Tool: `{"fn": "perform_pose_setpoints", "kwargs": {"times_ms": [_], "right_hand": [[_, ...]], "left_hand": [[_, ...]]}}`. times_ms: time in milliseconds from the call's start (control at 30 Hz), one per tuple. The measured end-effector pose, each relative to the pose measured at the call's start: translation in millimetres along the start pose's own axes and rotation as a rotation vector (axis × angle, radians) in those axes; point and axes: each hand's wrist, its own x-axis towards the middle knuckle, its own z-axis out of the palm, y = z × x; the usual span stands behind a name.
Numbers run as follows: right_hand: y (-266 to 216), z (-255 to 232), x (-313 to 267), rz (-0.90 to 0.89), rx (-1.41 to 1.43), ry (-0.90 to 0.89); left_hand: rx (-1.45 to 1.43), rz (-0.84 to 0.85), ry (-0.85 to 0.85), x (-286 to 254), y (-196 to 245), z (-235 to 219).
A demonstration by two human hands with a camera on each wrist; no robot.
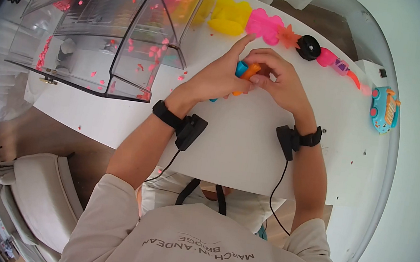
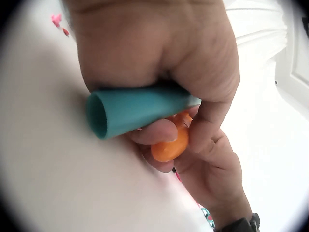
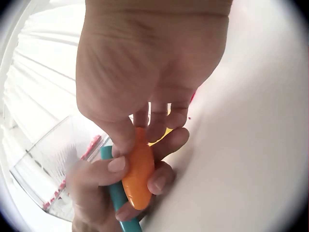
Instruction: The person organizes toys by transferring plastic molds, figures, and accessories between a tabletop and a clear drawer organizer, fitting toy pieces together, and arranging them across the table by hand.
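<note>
My left hand (image 1: pixel 217 79) curls round a teal tube (image 2: pixel 140 108), whose hollow round end sticks out below the palm in the left wrist view. The same hand's fingers also hold an orange piece (image 3: pixel 140 176) with a rounded end, lying beside the tube. My right hand (image 1: pixel 279 82) pinches the narrower end of the orange piece between thumb and fingers, close against the left hand. Where the orange piece's narrow end sits is partly hidden by the fingers.
A clear box (image 1: pixel 140 58) with pink bits stands at the left. Along the table's (image 1: pixel 249 152) far edge lie a yellow mould (image 1: pixel 230 17), a pink flower shape (image 1: pixel 264 27), an orange star (image 1: pixel 287 37) and a black round thing (image 1: pixel 309 47). A toy car (image 1: pixel 382 110) sits far right.
</note>
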Motion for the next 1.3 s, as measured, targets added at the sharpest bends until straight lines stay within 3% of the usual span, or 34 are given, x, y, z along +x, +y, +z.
{"fn": "perform_pose_setpoints", "kwargs": {"times_ms": [33, 67, 133, 200, 233, 267, 300, 333, 367, 433, 533, 700, 1300], "right_hand": [[11, -2, -2, 0.024, 0.177, -0.008], [18, -2, -4, 0.018, 0.180, 0.003], [33, -4, -7, -0.076, 0.256, 0.201], [33, -10, -8, -0.041, 0.252, 0.303], [33, -12, -9, -0.001, 0.247, 0.396], [33, -12, -7, 0.001, 0.248, 0.401], [32, -9, -5, 0.029, 0.126, 0.509], [31, -7, -4, 0.058, 0.001, 0.615], [28, -6, -4, 0.062, 0.001, 0.616], [20, -5, -2, 0.199, -0.300, 0.576], [20, -1, 0, 0.160, -0.443, 0.535], [23, 1, 3, 0.069, -0.457, 0.556], [28, 2, 7, 0.016, -0.490, 0.578]], "left_hand": [[0.011, 0.000, -0.007, 2, -1, -1], [-0.006, 0.032, 0.004, 6, -3, -2], [-0.015, 0.066, 0.011, 11, -9, -1], [0.188, 0.222, 0.294, 13, -15, 0], [0.192, 0.221, 0.289, 15, -19, 0], [0.279, 0.270, 0.391, 17, -21, -2], [0.365, 0.317, 0.494, 19, -24, -2], [0.364, 0.314, 0.490, 20, -27, -3], [0.378, 0.320, 0.488, 21, -29, -4], [0.390, 0.325, 0.488, 23, -32, -6], [0.366, 0.260, 0.420, 22, -33, -6], [0.277, 0.191, 0.319, 20, -27, -5], [0.277, 0.180, 0.291, 19, -25, -7]]}}
